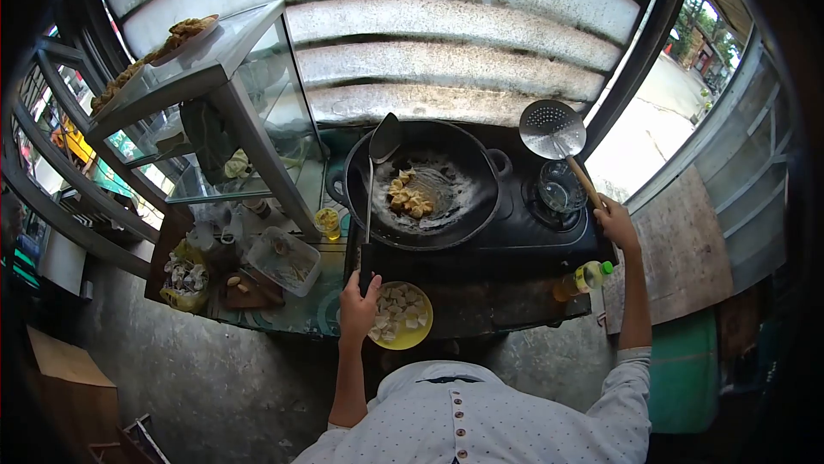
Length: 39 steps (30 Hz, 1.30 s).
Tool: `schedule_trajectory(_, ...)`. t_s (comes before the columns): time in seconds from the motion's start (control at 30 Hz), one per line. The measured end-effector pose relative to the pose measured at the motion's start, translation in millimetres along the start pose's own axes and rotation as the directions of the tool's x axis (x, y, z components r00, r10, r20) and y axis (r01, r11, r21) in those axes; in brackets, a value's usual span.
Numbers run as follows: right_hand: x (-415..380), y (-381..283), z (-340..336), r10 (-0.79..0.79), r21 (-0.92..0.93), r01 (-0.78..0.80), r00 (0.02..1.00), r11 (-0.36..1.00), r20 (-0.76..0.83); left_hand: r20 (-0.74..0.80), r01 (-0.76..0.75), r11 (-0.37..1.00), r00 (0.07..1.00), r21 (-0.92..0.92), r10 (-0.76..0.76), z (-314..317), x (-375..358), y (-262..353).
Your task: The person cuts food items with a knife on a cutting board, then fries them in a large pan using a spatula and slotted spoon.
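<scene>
My left hand (359,305) is closed around the black handle of a long spatula (385,138), whose dark blade rests near the left inner rim of the wok. In my right hand (616,222) is the wooden handle of a skimmer (552,129); its round perforated metal head hangs above the right burner. The large black wok (476,224) sits on the stove and holds a small heap of golden fried pieces (409,195) among whitish residue. Just right of my left hand, a yellow plate (396,345) carries pale cut pieces (402,309).
A glass display case (257,112) stands at the left, with fried food (184,32) on top. Below it are a plastic container (283,262) and a yellow cup (327,224). A glass bowl (562,186) sits on the right burner. An oil bottle (584,280) stands at the front right.
</scene>
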State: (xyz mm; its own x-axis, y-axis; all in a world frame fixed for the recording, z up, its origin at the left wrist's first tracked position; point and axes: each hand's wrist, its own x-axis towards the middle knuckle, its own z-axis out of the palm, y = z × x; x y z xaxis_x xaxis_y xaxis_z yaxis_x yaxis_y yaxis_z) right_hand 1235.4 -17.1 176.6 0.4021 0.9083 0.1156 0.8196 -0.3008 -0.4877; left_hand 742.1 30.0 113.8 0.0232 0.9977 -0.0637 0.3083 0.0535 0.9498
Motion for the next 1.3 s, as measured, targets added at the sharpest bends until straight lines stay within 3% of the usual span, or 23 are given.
schedule_trajectory(0.07, 18, -37, -27, -0.118, -0.22, 0.13, 0.991, 0.967, 0.066, 0.051, 0.036, 0.998, 0.998, -0.059, -0.033, -10, 2, -17)
schedule_trajectory(0.13, 32, -111, -45, -0.095, -0.413, 0.179, 0.972, 0.893, 0.215, 0.046, 0.06, 0.995, 0.997, -0.075, -0.056, -15, 2, -22)
schedule_trajectory(0.2, 57, -163, -39, -0.046, -0.553, 0.259, 0.928, 0.792, 0.369, 0.044, 0.083, 0.992, 0.996, -0.09, -0.08, -19, 2, -27)
schedule_trajectory(0.27, 62, -229, -24, 0.147, -0.667, 0.163, 0.912, 0.727, 0.383, 0.083, 0.111, 0.982, 0.992, -0.151, -0.099, -24, 3, -30)
schedule_trajectory(0.33, 90, -245, 2, 0.176, -0.703, 0.288, 0.843, 0.65, 0.509, 0.039, 0.081, 0.985, 0.996, -0.15, -0.076, -23, 3, -41)
schedule_trajectory(0.4, 94, -266, 21, 0.147, -0.737, 0.319, 0.858, 0.596, 0.491, -0.003, 0.055, 0.988, 0.998, -0.145, -0.056, -25, 5, -47)
schedule_trajectory(0.47, 101, -280, 45, 0.354, -0.721, 0.567, 0.63, 0.399, 0.691, 0.025, 0.065, 0.981, 0.998, -0.181, -0.061, -29, 5, -51)
schedule_trajectory(0.53, 111, -251, 68, 0.255, -0.647, 0.627, 0.603, 0.434, 0.756, 0.043, 0.09, 0.981, 0.996, -0.172, -0.083, -35, 4, -51)
schedule_trajectory(0.6, 87, -244, 83, 0.168, -0.399, 0.203, 0.675, 0.894, 0.719, 0.054, 0.117, 0.979, 0.993, -0.165, -0.109, -39, 2, -53)
schedule_trajectory(0.67, 76, -222, 106, 0.204, -0.289, -0.009, 0.73, 0.957, 0.652, 0.025, 0.017, 0.999, 1.0, -0.036, -0.016, -41, 1, -55)
schedule_trajectory(0.8, 54, -190, 131, 0.164, -0.071, -0.152, 0.797, 0.986, 0.582, 0.072, 0.055, 0.989, 0.996, -0.134, -0.045, -47, -3, -52)
schedule_trajectory(0.93, 56, -157, 149, 0.013, 0.031, -0.031, 0.878, 0.999, 0.479, 0.092, 0.154, 0.972, 0.986, -0.178, -0.139, -44, -4, -53)
schedule_trajectory(1.0, 57, -161, 151, 0.089, 0.068, -0.153, 0.819, 0.986, 0.566, -0.044, 0.015, 0.973, 0.999, -0.231, -0.026, -34, -1, -69)
schedule_trajectory(1.13, 56, -160, 153, 0.03, 0.08, -0.091, 0.826, 0.993, 0.563, -0.015, 0.076, 0.964, 0.996, -0.255, -0.083, -33, -6, -62)
schedule_trajectory(1.2, 54, -155, 154, 0.015, 0.18, -0.167, 0.772, 0.969, 0.635, 0.003, 0.123, 0.956, 0.992, -0.265, -0.127, -32, -11, -53)
schedule_trajectory(1.3, 51, -157, 157, 0.023, 0.189, -0.198, 0.747, 0.962, 0.665, 0.02, 0.141, 0.959, 0.99, -0.245, -0.14, -30, -15, -48)
